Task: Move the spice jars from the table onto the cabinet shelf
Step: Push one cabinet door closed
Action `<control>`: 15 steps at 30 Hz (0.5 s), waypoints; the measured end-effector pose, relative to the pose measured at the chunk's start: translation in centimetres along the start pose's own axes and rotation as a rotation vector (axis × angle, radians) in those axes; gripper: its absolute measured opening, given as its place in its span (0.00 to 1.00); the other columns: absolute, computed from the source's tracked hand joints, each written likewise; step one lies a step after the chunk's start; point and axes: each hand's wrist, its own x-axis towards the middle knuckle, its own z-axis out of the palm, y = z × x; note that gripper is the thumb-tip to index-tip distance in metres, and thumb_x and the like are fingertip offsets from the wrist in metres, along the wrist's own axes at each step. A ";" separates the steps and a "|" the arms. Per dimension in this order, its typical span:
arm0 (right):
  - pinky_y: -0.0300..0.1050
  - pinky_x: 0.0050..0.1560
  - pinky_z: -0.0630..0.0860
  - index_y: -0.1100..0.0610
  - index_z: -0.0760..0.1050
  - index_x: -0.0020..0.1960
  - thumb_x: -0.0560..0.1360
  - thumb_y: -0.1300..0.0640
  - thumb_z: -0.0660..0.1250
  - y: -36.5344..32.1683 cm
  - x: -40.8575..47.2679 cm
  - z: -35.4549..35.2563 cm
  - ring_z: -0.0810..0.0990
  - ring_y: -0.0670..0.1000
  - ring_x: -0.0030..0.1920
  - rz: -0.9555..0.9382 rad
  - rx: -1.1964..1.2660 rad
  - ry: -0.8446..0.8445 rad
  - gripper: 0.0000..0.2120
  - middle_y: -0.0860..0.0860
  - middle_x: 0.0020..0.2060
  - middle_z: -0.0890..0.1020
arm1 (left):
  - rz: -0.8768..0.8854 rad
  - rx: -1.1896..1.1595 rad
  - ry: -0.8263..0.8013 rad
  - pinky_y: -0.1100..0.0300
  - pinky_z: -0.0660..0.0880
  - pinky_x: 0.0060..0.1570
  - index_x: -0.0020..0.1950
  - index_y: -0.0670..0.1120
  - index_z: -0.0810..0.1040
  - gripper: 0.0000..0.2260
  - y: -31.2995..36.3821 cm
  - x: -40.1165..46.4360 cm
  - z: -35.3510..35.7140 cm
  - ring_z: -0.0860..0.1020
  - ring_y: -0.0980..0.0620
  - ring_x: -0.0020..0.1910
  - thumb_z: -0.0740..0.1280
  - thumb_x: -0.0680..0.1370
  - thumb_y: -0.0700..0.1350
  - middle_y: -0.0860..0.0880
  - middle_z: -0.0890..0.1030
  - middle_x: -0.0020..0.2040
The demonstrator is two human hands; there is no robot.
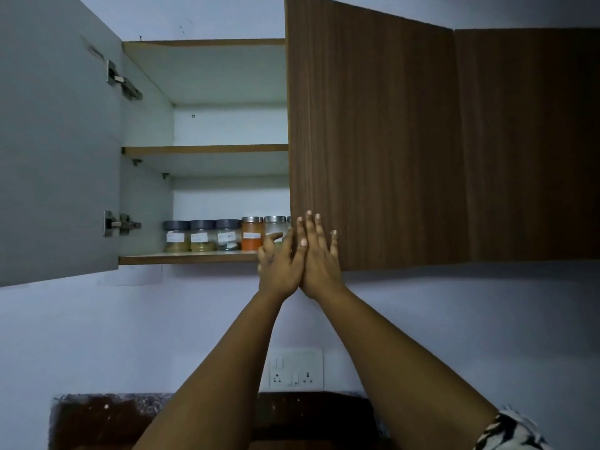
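Several spice jars stand in a row on the bottom cabinet shelf (188, 257): three with dark grey lids (177, 236), an orange-filled one with a metal lid (252, 233) and a pale one (275, 227), with another partly hidden behind the brown door (370, 141). My left hand (281, 263) is raised at the shelf's right end, fingers spread, empty, in front of the pale jar. My right hand (319, 254) lies flat, fingers extended, against the lower left corner of the brown door.
The left cabinet door (55, 141) stands wide open, grey inside with two hinges. The upper shelf (204, 149) holds nothing visible. A wall socket panel (296, 370) sits below, above a dark table edge (107, 417). A second brown door (526, 141) is closed at right.
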 end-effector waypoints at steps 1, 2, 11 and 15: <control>0.60 0.76 0.39 0.55 0.34 0.79 0.80 0.47 0.58 -0.3 0.9 1.1 0.32 0.53 0.77 0.004 0.000 -0.009 0.40 0.52 0.78 0.34 | -0.027 -0.005 -0.041 0.40 0.60 0.71 0.76 0.60 0.62 0.24 -1.0 1.0 0.2 0.57 0.44 0.73 0.52 0.81 0.63 0.46 0.60 0.73; 0.60 0.76 0.39 0.54 0.34 0.79 0.81 0.47 0.57 -0.4 1.7 2.1 0.32 0.53 0.77 0.013 0.010 -0.018 0.39 0.52 0.78 0.34 | -0.040 0.007 -0.074 0.40 0.60 0.71 0.76 0.61 0.61 0.24 -1.9 1.9 0.5 0.57 0.44 0.73 0.51 0.80 0.63 0.46 0.60 0.73; 0.59 0.76 0.37 0.53 0.35 0.79 0.82 0.46 0.51 0.7 5.5 8.1 0.32 0.51 0.77 0.016 -0.015 0.003 0.34 0.50 0.78 0.34 | 0.068 0.163 -0.021 0.42 0.48 0.73 0.77 0.59 0.57 0.24 -7.7 6.2 4.3 0.53 0.43 0.75 0.50 0.81 0.62 0.45 0.61 0.75; 0.59 0.76 0.38 0.53 0.34 0.79 0.82 0.46 0.51 1.3 6.2 9.6 0.31 0.50 0.76 0.003 -0.059 0.009 0.35 0.51 0.78 0.34 | 0.096 0.137 0.033 0.43 0.46 0.74 0.77 0.56 0.60 0.24 -8.4 6.9 5.7 0.55 0.45 0.75 0.51 0.82 0.60 0.46 0.64 0.74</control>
